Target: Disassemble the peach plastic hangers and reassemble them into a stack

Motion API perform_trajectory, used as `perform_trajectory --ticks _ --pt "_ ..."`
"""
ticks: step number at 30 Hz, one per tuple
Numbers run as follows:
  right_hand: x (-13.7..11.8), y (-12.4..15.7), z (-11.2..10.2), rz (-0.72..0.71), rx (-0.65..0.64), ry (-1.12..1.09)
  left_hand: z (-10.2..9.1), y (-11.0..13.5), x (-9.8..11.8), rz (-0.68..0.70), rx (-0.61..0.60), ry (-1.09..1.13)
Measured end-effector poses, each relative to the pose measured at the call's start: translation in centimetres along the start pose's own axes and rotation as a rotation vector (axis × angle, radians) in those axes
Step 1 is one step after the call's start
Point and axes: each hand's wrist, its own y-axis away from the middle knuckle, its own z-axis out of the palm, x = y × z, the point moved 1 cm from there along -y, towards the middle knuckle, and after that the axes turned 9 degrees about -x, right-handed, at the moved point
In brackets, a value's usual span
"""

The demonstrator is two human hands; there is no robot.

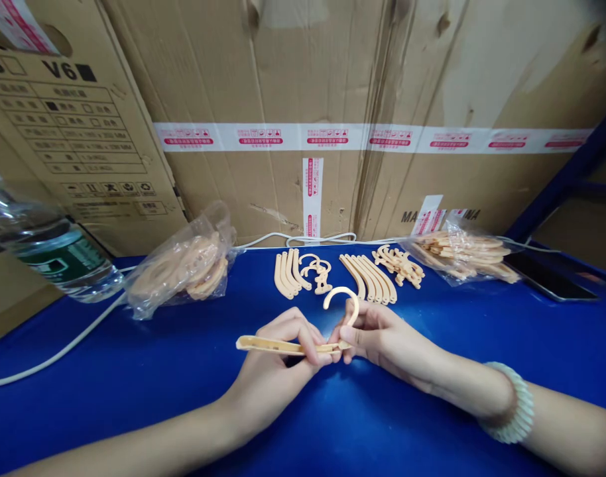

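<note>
Hanger point(266, 344) between left hand point(276, 371), right hand point(380, 339)

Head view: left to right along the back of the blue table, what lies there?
Clear plastic bottle with green label → clear bag of round beige parts → fan of curved beige plastic arms → small beige hooks → second fan of curved arms → heap of small beige pieces → second clear bag of beige parts → black phone.
</note>
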Motion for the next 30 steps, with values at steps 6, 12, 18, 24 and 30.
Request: perform_trajectory --ticks 6,12,18,24,30 --pt "-0.17 0.20 0.10 0.008 -0.020 -0.070 -0.07 -0.16 0.27 0.004 0.007 -0.006" --pt "0.04 0.28 -0.02 0.003 -0.020 -0.072 0.03 -0.05 0.71 0.051 -0.004 -0.046" --pt "-0.16 0.51 0.02 0.015 -0.044 -0.077 -0.05 0.04 0.83 0.094 -0.004 -0.070" --pt "0.17 0.50 0.01 0.015 -0.022 -0.014 0.06 0.21 0.89 0.139 -0.006 -0.090" --pt "0.15 0.40 0.66 -0.056 0.056 0.167 0.13 0.39 0.88 0.154 -0.025 -0.101"
